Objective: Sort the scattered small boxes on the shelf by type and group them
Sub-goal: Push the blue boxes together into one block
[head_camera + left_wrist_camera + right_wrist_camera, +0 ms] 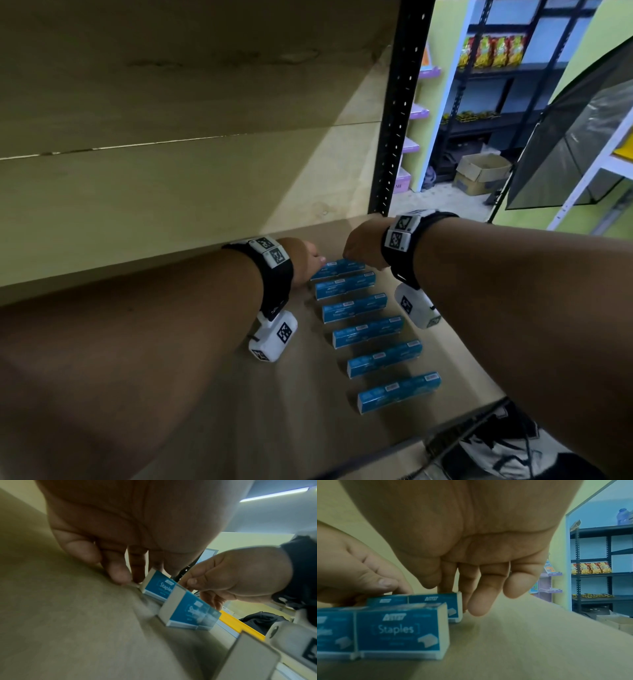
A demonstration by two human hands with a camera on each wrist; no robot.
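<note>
Right now both of your hands meet at the far end of a row of blue staple boxes on the wooden shelf (212, 342). Your left hand (305, 262) sits at the left end of the farthest box (337, 268), fingers pointing down, and the left wrist view shows its fingertips (118, 576) touching that box's white end face where it meets the shelf; they look fairly straight, pressing rather than wrapping round it. Your right hand (361, 245) is at the box's right end, with fingers hanging down beside the end face and over the back edge. From the right wrist view the fingers (477, 601) are only loosely bent, and I cannot tell whether the thumb pinches the box or merely rests against it.

That farthest box lies flat on the shelf, close behind the second box (344, 285). Four more blue boxes (376, 346) follow toward you, all lying flat and roughly parallel, each apart from its neighbour with a strip of shelf between, the row drifting rightward as it nears the front edge. The printing on the near faces reads "Staples".

Beyond the black perforated upright (399, 113), another shelving unit holds yellow snack packets (493, 51), and an open cardboard carton (481, 173) sits on the floor.
</note>
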